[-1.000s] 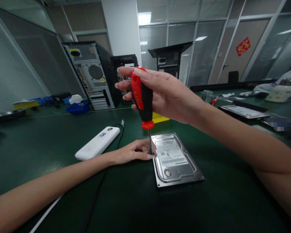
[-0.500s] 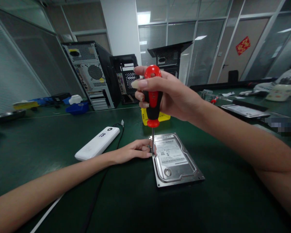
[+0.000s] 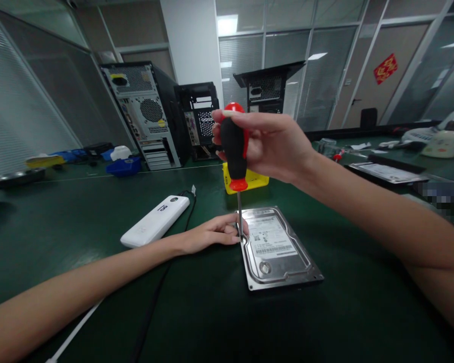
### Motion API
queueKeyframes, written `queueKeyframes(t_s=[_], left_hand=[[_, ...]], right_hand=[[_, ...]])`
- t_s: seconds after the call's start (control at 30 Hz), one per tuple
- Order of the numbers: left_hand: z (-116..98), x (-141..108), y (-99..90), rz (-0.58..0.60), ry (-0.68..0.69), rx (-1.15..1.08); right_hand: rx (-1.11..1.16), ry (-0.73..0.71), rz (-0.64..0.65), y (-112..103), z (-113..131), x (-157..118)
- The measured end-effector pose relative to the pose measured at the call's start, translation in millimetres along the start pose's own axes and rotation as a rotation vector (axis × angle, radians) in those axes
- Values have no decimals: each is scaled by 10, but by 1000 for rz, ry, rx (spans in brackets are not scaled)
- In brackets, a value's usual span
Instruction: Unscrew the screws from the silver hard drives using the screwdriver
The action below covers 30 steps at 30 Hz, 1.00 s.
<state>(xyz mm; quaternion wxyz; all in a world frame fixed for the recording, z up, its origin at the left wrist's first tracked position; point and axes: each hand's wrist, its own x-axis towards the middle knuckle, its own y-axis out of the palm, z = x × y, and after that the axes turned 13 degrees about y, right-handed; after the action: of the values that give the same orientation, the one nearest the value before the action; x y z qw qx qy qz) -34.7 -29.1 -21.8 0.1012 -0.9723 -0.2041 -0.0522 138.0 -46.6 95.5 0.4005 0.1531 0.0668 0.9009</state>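
Note:
A silver hard drive [image 3: 278, 247] with a white label lies flat on the dark green table. My right hand [image 3: 274, 143] grips the red and black handle of a screwdriver [image 3: 234, 146], held upright. Its thin shaft comes down onto the drive's left edge. Low at that same edge is my left hand [image 3: 215, 234], its thumb and fingers closed around the tip of the shaft and touching the drive. Whether a screw sits under the tip is hidden by the fingers.
A white power bank [image 3: 157, 219] and a black cable lie left of the drive. Behind it sits a yellow tray [image 3: 255, 181]. Computer cases [image 3: 147, 111] stand at the back, with a blue bin [image 3: 124, 166] beside them. Another hard drive [image 3: 388, 172] lies at the right.
The screwdriver handle has turned, its black side now facing me, and my right hand's fingers have shifted round its top. My left hand stays at the drive's edge. The view has shifted slightly.

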Motion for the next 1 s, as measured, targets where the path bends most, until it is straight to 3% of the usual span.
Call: queueKeyframes(t_s=[0.13, 0.47, 0.77, 1.0], left_hand=[[-20, 3, 19, -27, -8, 22], [-38, 7, 18, -34, -16, 65], [-30, 0, 16, -22, -13, 38], [-32, -2, 18, -25, -23, 39]], right_hand=[[-34, 21, 136, -15, -24, 8], [-93, -114, 59, 10, -118, 49], [-78, 14, 71, 2, -11, -13], [-129, -41, 104, -12, -16, 9]])
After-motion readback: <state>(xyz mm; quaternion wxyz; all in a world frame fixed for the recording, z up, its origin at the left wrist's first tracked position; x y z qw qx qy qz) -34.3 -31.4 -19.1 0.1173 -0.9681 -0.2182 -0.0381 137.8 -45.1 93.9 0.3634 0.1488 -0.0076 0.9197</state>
